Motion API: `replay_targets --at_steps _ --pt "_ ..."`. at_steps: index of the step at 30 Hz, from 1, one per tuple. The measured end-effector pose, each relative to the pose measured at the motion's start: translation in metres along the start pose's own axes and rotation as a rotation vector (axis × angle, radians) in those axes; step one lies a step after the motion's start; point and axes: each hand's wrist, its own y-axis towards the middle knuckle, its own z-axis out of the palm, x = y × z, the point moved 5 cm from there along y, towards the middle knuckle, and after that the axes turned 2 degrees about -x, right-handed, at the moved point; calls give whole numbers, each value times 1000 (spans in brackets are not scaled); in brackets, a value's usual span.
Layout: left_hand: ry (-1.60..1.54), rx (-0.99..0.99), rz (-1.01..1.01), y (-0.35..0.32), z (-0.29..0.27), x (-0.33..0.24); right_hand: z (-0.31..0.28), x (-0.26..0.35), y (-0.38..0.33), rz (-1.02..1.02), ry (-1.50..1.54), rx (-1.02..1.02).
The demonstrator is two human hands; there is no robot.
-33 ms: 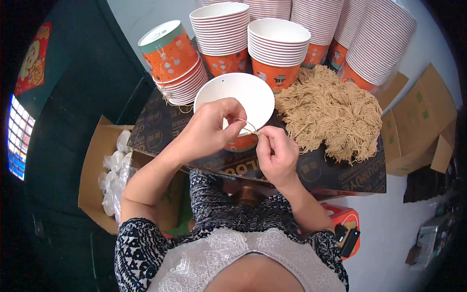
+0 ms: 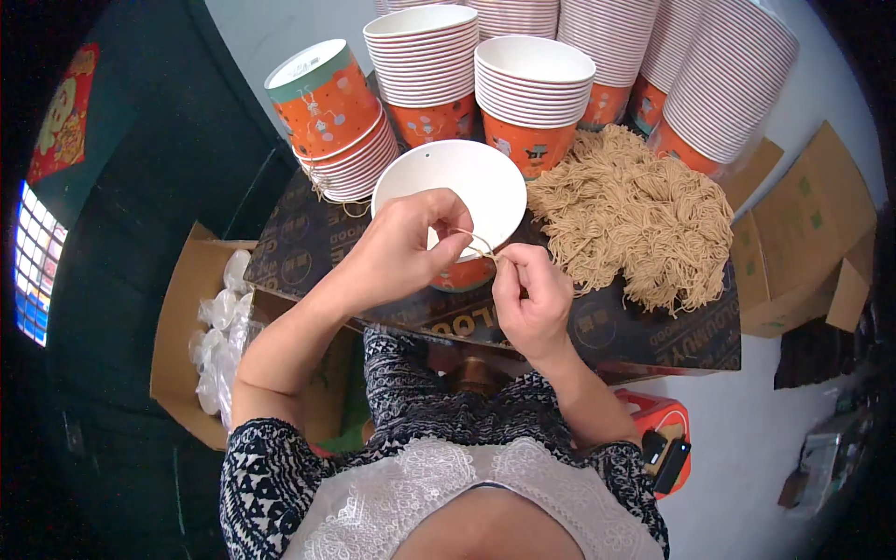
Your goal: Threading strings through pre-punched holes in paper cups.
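A white-lined paper bucket (image 2: pixel 490 182) with an orange outside stands at the table's front edge, a small hole showing near its far rim. At its near rim a thin tan cord (image 2: pixel 479 239) stretches between my hands. My left hand (image 2: pixel 406 243) pinches the cord between thumb and fingers, over the bucket's near left side. Just right of it, my right hand (image 2: pixel 534 297) is closed on the cord by the rim. Whether the cord passes through the rim there is hidden by my fingers. A big heap of tan cords (image 2: pixel 639 219) lies to the right.
Nested paper buckets (image 2: pixel 537 103) stand in tall stacks behind; an upturned stack (image 2: pixel 327 117) with cords is at the left. A cardboard box (image 2: pixel 177 350) of clear plastic pieces sits below left. An open carton (image 2: pixel 803 247) and a red stool (image 2: pixel 677 415) are at the right.
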Motion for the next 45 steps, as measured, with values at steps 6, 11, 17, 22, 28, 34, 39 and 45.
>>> replay_targets --at_steps 6,11,17,22,28,34,39,45 --pt "-46 42 -4 0 5 -2 5 -7 -10 117 213 -100" --pt "-20 46 18 -2 9 -1 14 -13 -25 421 432 -11" --pt "-15 23 86 -4 10 -5 12 -6 -18 316 366 -53" --pt "11 24 158 -6 11 -3 15 -7 -19 362 437 -83" --pt "198 89 315 -8 9 -18 11 -10 -14 304 311 -175" --pt "200 90 343 -9 10 -21 14 -12 -9 329 373 -192" --pt "165 86 324 -9 9 -17 21 -18 -6 300 449 -235" --pt "107 60 334 -8 10 -12 19 -14 -4 341 400 -197"
